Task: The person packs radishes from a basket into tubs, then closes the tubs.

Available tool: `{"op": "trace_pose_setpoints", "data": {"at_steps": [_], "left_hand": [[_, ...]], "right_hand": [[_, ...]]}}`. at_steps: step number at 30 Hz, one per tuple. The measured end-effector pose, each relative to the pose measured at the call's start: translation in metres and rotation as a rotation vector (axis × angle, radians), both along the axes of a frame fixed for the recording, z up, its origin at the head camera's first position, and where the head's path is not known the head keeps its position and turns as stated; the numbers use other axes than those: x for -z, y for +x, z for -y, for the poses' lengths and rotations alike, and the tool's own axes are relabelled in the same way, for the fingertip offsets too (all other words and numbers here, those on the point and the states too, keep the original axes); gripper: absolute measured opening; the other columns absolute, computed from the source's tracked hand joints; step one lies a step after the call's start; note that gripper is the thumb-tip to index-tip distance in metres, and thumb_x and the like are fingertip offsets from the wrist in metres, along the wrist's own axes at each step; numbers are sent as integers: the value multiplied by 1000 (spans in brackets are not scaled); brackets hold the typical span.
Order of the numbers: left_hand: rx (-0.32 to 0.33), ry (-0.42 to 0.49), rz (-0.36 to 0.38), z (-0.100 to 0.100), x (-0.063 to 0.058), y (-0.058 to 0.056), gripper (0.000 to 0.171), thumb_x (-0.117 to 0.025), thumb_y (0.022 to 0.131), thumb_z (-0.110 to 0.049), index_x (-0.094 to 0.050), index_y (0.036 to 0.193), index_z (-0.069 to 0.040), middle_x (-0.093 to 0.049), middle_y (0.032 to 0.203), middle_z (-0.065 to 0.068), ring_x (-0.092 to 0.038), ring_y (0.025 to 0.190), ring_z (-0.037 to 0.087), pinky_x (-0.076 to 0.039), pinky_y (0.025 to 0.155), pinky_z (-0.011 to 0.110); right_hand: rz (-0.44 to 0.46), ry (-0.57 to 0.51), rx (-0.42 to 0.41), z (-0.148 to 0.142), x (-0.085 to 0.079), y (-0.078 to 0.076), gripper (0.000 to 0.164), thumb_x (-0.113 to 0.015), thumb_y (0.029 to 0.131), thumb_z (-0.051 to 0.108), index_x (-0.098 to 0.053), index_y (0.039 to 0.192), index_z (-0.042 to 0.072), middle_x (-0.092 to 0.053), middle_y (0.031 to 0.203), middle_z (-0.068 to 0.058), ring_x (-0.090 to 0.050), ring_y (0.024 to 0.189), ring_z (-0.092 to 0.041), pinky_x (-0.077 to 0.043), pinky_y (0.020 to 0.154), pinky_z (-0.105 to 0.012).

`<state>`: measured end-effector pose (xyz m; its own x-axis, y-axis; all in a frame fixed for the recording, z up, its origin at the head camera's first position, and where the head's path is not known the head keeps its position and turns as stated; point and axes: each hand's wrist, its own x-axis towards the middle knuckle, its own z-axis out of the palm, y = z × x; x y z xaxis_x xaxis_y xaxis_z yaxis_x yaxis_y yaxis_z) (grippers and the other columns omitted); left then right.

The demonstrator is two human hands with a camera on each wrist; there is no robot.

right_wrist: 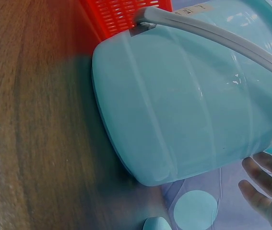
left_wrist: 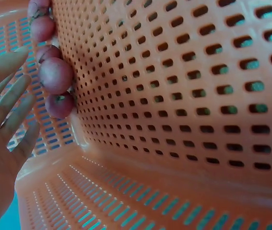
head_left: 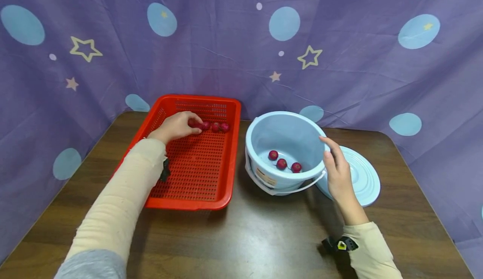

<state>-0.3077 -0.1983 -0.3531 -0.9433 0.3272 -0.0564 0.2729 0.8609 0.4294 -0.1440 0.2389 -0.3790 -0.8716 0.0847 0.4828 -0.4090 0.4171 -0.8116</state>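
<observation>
My left hand (head_left: 178, 126) reaches into the red plastic basket (head_left: 231, 157), fingertips and thumb around the left end of a row of radishes (head_left: 215, 127). From the left wrist, the fingers (left_wrist: 18, 93) look extended and spread beside several radishes (left_wrist: 55, 75), which lie along the slotted basket wall; the thumb is out of sight there. My right hand (head_left: 337, 170) holds the right rim of the light blue bucket (head_left: 288, 121). The right wrist view shows fingers (right_wrist: 263, 179) against the bucket's outer wall (right_wrist: 183, 105). Three radishes (head_left: 281, 164) lie on the bucket's bottom.
The bucket's white handle (head_left: 271, 191) hangs down at its front. A round light blue lid (head_left: 364, 178) lies on the wooden table (head_left: 256, 237), right of the bucket. Behind the table hangs a purple curtain (head_left: 226, 52) with stars and dots.
</observation>
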Motion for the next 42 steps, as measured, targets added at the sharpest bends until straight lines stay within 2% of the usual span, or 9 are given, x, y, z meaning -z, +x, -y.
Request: {"op": "trace_pose_setpoints", "data": {"at_steps": [5,12,19,27,35,42], "left_hand": [[3,-44,13,1,2,-1,38,-75,89,-23,-68,124,-11,-63,127,13,-57,114,32,-43,95,54],[17,-85,29,2,5,-4,37,-75,88,-19,-68,124,-12,-63,120,13,-57,105,31,-44,91,53],[-6,-81,43,2,14,-10,34,-74,88,-15,-66,121,-14,-62,125,11,-56,109,31,-43,91,53],[-13,-115,38,-1,17,-11,38,-73,86,-11,-63,122,-14,-60,127,14,-55,111,33,-42,90,55],[-16,-145,-1,-2,16,-10,38,-74,84,-9,-66,120,-16,-62,127,13,-56,114,32,-41,91,57],[-10,-139,-29,-3,8,-5,35,-76,85,-17,-68,119,-18,-65,123,9,-58,108,30,-42,86,55]], "right_hand": [[-1,-12,-2,0,-1,0,39,-44,104,15,-53,141,8,-52,143,-9,-43,129,-7,-30,105,-20],[-1,-17,-3,0,0,-1,40,-43,104,14,-53,141,6,-52,143,-10,-43,128,-5,-31,104,-20],[-9,-13,-3,1,1,0,39,-44,103,14,-53,141,7,-52,143,-9,-44,128,-6,-31,104,-20],[-17,-6,3,1,2,0,40,-44,103,15,-53,142,8,-52,143,-9,-45,127,-7,-32,103,-20],[-10,-6,5,1,1,0,39,-44,104,16,-53,141,9,-53,143,-8,-45,127,-9,-31,104,-20],[-12,-9,7,0,1,1,39,-44,104,15,-53,141,9,-53,142,-9,-45,125,-7,-31,104,-20]]}}
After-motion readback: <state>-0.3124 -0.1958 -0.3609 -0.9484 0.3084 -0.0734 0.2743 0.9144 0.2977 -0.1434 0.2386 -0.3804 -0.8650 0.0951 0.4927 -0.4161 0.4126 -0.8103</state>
